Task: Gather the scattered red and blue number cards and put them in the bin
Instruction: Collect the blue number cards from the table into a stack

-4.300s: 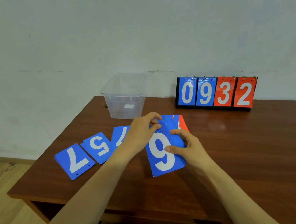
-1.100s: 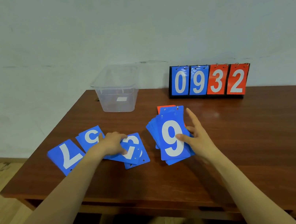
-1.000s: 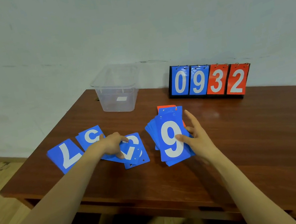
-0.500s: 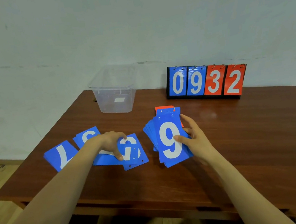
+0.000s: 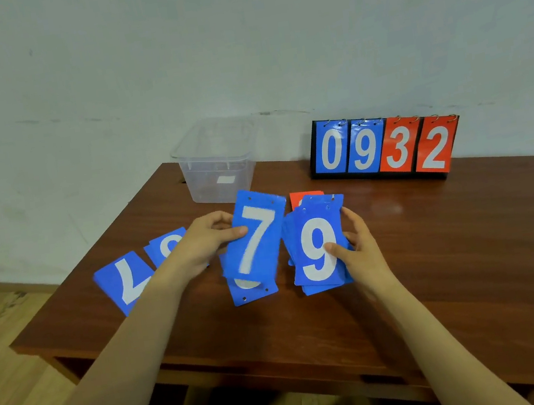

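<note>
left hand [image 5: 203, 246] — raised, thumb-and-finger pinch | right hand [image 5: 363, 253] — fingers curled, gripping

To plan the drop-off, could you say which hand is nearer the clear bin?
Left: the left hand, holding a 7 card, is just before the bin; the right hand, holding the stack, is farther right.

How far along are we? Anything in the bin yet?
Done: the right hand holds a gathered stack topped by a blue 9. In hand: the left hand pinches a lifted blue 7 card. Left on the table: the far-left blue 7, a blue card beside it, another blue card under the lifted one; the clear bin looks empty.
</note>
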A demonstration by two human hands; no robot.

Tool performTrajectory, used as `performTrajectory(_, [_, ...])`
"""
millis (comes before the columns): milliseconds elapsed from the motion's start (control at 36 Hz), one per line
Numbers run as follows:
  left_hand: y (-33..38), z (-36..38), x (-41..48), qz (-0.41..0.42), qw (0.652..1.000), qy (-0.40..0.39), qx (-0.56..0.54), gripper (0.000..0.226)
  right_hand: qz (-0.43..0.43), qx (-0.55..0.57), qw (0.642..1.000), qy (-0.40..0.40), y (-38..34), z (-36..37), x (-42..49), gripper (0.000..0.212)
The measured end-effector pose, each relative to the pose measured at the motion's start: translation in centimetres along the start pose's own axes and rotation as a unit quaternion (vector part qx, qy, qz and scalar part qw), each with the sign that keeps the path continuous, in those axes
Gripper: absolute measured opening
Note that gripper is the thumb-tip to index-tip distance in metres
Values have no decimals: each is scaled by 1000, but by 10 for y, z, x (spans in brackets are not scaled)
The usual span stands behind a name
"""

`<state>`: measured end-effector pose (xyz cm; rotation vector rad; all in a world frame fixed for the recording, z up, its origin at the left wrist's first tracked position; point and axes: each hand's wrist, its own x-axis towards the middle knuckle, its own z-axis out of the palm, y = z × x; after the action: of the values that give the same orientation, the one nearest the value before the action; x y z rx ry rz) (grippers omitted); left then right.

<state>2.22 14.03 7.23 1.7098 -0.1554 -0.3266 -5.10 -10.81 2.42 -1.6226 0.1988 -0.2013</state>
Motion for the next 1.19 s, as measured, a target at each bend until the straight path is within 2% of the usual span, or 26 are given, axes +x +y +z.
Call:
performTrajectory(111, [-9, 37, -4, -34, 997, -12, -75, 15, -6, 6, 1000, -11, -2, 6, -2, 64])
performTrajectory(278, [-24, 73, -2, -21, 997, 49, -63, 22, -27, 12, 1000, -11, -10, 12, -5, 53])
performTrajectory(361, [-25, 80, -3, -38, 993, 24, -106, 24, -29, -13, 999, -20, -11, 13, -4, 52])
performTrajectory(417, [-25, 82, -4, -31, 993, 22, -108, 34, -22, -32, 999, -33, -11, 13, -5, 52])
performTrajectory(556, [-29, 87, -7, 3, 997, 44, -61, 58, -4, -111, 993, -50, -11, 15, -7, 54])
performTrajectory(694, [-32, 87, -5, 24, 999, 39, 17, 79, 13, -261, 958, -121, -18, 16, -11, 79])
performTrajectory(833, [-40, 89, -6, 28, 997, 57, 48, 74, -3, -281, 956, -87, -10, 21, -11, 86])
performTrajectory(1000, [-47, 91, -5, 30, 993, 71, 85, 58, 7, -256, 959, -120, -8, 21, -12, 74])
performTrajectory(1111, [-44, 89, -7, 38, 989, 66, 124, 64, 2, -205, 973, -101, -7, 21, -9, 82])
performTrajectory(1194, [-39, 83, -8, 23, 993, 46, 107, 54, 23, -128, 989, -73, -3, 20, -5, 85])
